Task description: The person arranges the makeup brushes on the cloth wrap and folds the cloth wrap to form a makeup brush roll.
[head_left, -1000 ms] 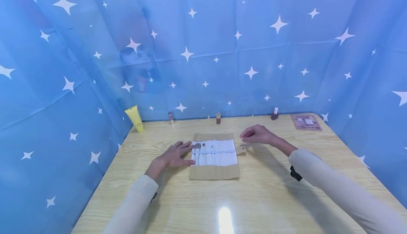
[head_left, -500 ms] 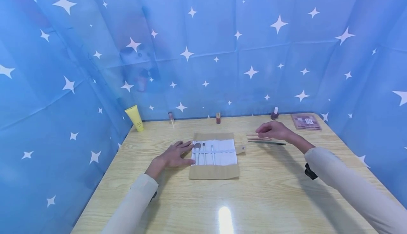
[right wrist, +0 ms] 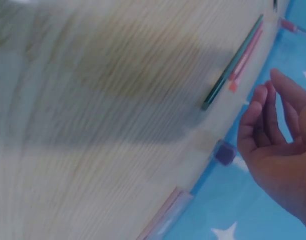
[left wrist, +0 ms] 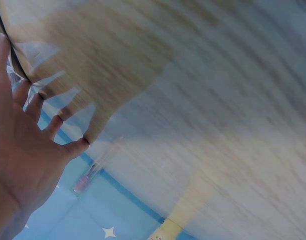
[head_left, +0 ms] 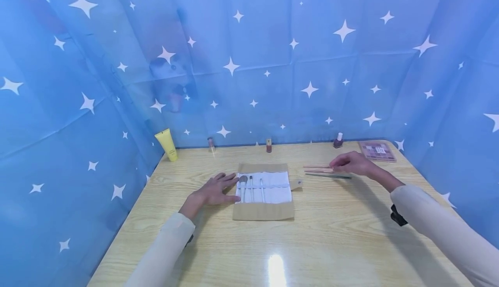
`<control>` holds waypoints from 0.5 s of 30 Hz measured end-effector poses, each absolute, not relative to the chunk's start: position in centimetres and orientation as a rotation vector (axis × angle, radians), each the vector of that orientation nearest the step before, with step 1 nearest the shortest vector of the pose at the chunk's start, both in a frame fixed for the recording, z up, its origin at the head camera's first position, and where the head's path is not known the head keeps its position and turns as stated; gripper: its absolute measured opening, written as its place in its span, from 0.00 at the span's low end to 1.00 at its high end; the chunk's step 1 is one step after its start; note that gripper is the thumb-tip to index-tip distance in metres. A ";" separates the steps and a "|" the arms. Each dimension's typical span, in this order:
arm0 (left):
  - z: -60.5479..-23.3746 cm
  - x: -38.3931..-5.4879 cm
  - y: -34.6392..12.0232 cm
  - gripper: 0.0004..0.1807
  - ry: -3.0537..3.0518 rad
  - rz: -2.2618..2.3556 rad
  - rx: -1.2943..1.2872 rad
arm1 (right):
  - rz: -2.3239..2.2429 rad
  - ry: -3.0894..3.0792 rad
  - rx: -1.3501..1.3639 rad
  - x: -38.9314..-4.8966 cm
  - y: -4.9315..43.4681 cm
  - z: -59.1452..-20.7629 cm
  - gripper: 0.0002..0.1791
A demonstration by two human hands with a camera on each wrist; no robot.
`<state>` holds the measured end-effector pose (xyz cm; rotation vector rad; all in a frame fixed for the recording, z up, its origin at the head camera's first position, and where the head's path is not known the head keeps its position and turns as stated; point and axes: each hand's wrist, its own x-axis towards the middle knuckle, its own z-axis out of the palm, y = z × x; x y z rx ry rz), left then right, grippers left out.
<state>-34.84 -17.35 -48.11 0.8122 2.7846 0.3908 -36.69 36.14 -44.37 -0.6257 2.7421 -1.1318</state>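
Observation:
A tan brush roll point(head_left: 263, 211) lies unfolded mid-table, with white brushes point(head_left: 262, 191) in its pale lining. My left hand point(head_left: 215, 190) rests at its left edge, fingers spread; in the left wrist view the fingertips of that hand point(left wrist: 30, 145) meet the tabletop. Right of the roll, pink pencils point(head_left: 315, 166) and a dark green pencil point(head_left: 331, 175) lie side by side. My right hand point(head_left: 352, 164) hovers over their right ends. In the right wrist view its fingers curl loosely with nothing between them, apart from the green pencil point(right wrist: 232, 62).
Along the back edge stand a yellow tube point(head_left: 166, 145), a lip gloss tube point(head_left: 211, 144), a small bottle with reddish-brown contents point(head_left: 269, 145) and a dark nail polish bottle point(head_left: 338, 140). A makeup palette point(head_left: 377, 151) lies at the back right. Blue star-printed curtains point(head_left: 249, 83) enclose the table.
My right hand has moved right, away from the brush roll, and the pencils it covered now show. My left hand has stayed in place.

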 end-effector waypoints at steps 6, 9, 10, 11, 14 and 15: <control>-48.1 -34.8 -17.4 0.48 2.789 0.380 0.801 | -1.105 2.747 -0.634 -36.3 37.7 -44.9 0.14; -48.0 -34.7 -17.4 0.48 2.787 0.386 0.804 | -1.102 2.750 -0.634 -36.2 38.5 -45.4 0.13; -48.0 -34.7 -17.4 0.48 2.786 0.392 0.804 | -1.095 2.758 -0.629 -36.1 38.7 -45.5 0.13; -48.1 -34.7 -17.4 0.48 2.786 0.391 0.804 | -1.089 2.761 -0.628 -36.0 38.8 -45.7 0.13; -48.1 -34.7 -17.4 0.48 2.786 0.391 0.810 | -1.069 2.767 -0.584 -35.7 39.2 -46.1 0.15; -48.1 -34.7 -17.4 0.48 2.784 0.392 0.810 | -1.053 2.778 -0.577 -35.7 39.3 -46.3 0.15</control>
